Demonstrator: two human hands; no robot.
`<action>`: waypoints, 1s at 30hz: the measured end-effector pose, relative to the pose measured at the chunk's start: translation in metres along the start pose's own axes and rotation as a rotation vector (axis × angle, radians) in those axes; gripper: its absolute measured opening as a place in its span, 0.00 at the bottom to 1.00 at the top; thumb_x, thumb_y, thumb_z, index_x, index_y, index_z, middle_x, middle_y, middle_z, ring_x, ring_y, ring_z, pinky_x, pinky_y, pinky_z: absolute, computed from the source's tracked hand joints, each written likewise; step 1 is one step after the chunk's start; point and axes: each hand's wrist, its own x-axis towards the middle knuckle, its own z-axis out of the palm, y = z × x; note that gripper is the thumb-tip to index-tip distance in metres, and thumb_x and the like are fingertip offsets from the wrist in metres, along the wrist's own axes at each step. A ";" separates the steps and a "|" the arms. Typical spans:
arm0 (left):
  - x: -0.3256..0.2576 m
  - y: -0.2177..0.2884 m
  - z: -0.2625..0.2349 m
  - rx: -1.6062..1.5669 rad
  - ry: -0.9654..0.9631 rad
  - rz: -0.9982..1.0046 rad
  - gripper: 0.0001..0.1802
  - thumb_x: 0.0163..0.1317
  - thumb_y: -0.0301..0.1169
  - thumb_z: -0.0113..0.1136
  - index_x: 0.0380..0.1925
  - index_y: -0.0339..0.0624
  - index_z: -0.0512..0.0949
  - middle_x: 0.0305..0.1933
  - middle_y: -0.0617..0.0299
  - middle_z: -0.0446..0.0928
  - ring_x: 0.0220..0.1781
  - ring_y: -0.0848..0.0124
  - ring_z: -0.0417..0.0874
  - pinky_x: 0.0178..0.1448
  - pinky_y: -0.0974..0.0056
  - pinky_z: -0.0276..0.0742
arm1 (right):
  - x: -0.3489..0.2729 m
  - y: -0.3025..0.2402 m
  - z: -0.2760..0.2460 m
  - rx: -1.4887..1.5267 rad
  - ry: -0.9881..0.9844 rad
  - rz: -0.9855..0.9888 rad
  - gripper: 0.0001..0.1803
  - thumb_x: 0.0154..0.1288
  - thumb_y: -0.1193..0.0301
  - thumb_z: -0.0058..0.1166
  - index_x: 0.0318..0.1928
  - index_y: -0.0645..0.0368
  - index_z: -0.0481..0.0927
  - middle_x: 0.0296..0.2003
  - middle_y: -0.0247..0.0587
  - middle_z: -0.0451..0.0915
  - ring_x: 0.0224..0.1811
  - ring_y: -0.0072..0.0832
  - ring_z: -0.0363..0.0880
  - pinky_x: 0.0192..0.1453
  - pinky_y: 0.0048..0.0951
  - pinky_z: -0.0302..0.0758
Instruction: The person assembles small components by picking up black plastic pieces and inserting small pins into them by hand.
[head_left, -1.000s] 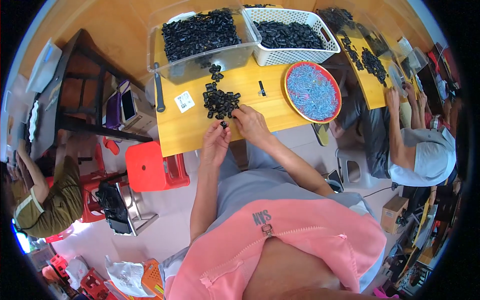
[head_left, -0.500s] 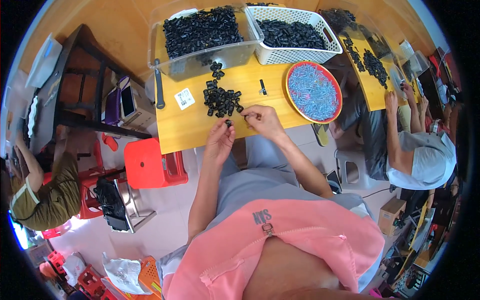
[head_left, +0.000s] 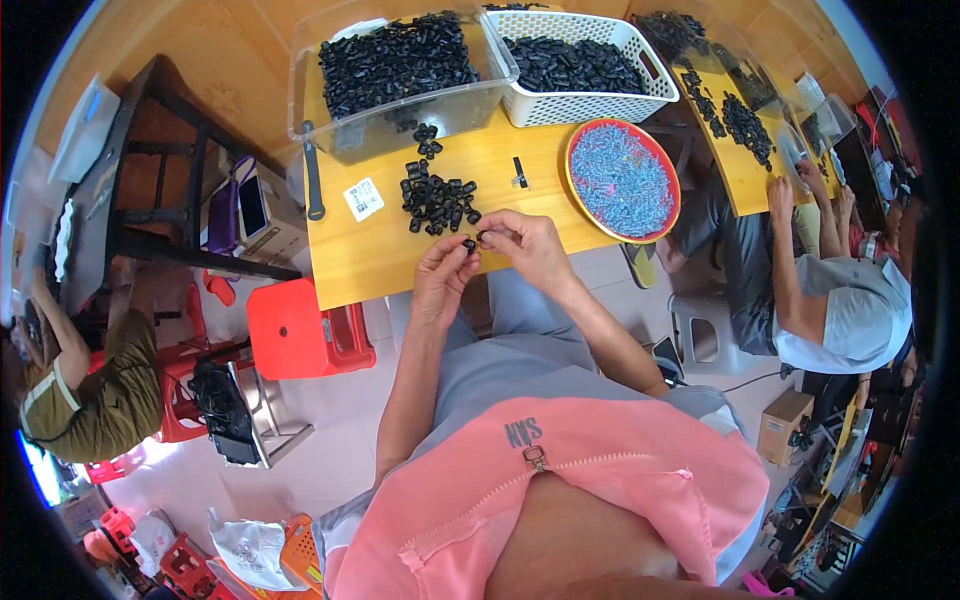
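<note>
In front of the table's near edge, my left hand (head_left: 444, 278) pinches a small black cylindrical part (head_left: 469, 246) between thumb and fingertips. Close beside it, my right hand (head_left: 528, 248) is closed in a pinch, its fingertips almost at the black part; something small and dark shows there, too small to name. Just beyond both hands lies a loose pile of black cylindrical parts (head_left: 436, 203) on the yellow wooden table (head_left: 370, 262). Toward the right edge stands a round red-rimmed tray (head_left: 672, 200) full of small bluish clear pieces.
At the back are a clear plastic bin (head_left: 375, 145) and a white perforated basket (head_left: 590, 110), both holding black parts. A black strap-like tool (head_left: 313, 175), a white label (head_left: 363, 199) and a small black strip (head_left: 519, 172) lie on the table. A red stool (head_left: 290, 330) stands left; a co-worker (head_left: 840, 310) sits right.
My right hand has come in toward my left, bringing its fingertips next to the black part. My left hand still holds that part, now slightly further right. The whole view has shifted a little.
</note>
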 end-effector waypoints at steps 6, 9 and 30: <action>-0.001 0.001 0.003 0.076 0.004 0.054 0.09 0.56 0.21 0.54 0.38 0.35 0.75 0.32 0.59 0.78 0.33 0.73 0.80 0.39 0.71 0.78 | -0.003 -0.009 0.004 -0.215 0.053 -0.098 0.07 0.55 0.78 0.51 0.35 0.66 0.76 0.25 0.44 0.79 0.27 0.27 0.78 0.30 0.24 0.72; -0.001 0.001 0.004 0.120 0.014 0.060 0.09 0.55 0.21 0.55 0.37 0.35 0.76 0.32 0.59 0.78 0.33 0.73 0.80 0.39 0.71 0.78 | -0.004 -0.012 0.004 -0.273 0.060 -0.122 0.06 0.54 0.77 0.51 0.34 0.66 0.76 0.24 0.46 0.78 0.26 0.29 0.78 0.30 0.26 0.72; -0.003 0.001 0.015 0.543 0.059 0.096 0.07 0.52 0.21 0.58 0.33 0.31 0.76 0.29 0.57 0.78 0.29 0.74 0.79 0.36 0.72 0.77 | -0.006 0.023 0.002 -0.062 0.009 0.018 0.02 0.52 0.83 0.47 0.27 0.67 0.73 0.19 0.44 0.75 0.21 0.23 0.75 0.26 0.25 0.70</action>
